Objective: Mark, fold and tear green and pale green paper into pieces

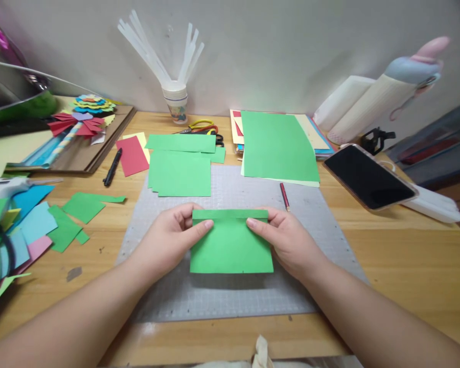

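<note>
A small green paper sheet [232,248] lies on the grey cutting mat [230,296] in front of me, its far edge folded over into a narrow strip. My left hand [172,237] pinches the left end of that fold, thumb on top. My right hand [285,240] pinches the right end in the same way. Both hands are closed on the paper's upper corners.
More green sheets [182,171] and a large green sheet [278,145] lie beyond the mat. A red pencil [284,197], a black pen [112,166], scissors [203,127], a cup of plastic sticks [176,105], a phone [370,176] and paper scraps [30,225] surround it.
</note>
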Demonstrator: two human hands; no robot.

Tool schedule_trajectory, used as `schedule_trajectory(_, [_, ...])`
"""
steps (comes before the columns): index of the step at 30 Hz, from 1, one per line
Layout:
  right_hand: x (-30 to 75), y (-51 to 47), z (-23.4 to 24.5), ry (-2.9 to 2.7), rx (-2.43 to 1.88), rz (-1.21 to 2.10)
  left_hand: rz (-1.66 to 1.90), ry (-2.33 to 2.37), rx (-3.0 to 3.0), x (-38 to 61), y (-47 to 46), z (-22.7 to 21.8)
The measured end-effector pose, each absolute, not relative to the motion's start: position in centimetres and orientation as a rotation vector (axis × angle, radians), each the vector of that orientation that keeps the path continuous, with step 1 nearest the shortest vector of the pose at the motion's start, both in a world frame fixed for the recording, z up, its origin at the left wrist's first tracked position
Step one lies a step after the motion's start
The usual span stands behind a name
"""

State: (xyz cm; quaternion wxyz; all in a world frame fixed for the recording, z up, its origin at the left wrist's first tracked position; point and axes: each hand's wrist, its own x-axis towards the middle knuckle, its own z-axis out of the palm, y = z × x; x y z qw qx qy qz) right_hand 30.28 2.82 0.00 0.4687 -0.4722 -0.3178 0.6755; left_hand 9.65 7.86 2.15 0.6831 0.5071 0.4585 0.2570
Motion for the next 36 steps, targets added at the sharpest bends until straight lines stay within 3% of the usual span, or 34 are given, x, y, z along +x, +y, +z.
schedule_trajectory(13, [30.3, 3.1, 0.4, -0.708, -1.137, 1.735, 0.589, 1.052, 1.071, 9.3, 7.7, 1.5])
schedule_trajectory(19, [30.4, 2.9, 0.5, -1.057, -1.233, 1.467, 0.589, 0.984, 1.173, 9.1, 7.7, 2.2])
schedule_trajectory(25, [30.3, 2.1, 0.7, -1.393, -1.199, 1.441, 0.292, 1.038, 1.343, 9.4, 8.0, 3.1])
schedule_trajectory(31, [30.8, 2.3, 1.3, -1.294, -1.107, 1.553, 0.230, 1.051, 1.450, 9.1, 7.5, 2.9])
schedule_trajectory(36, [30.2, 1.4, 2.4, -1.557, -1.440, 1.411, 0.154, 1.049, 1.625, 9.8, 6.2, 3.2])
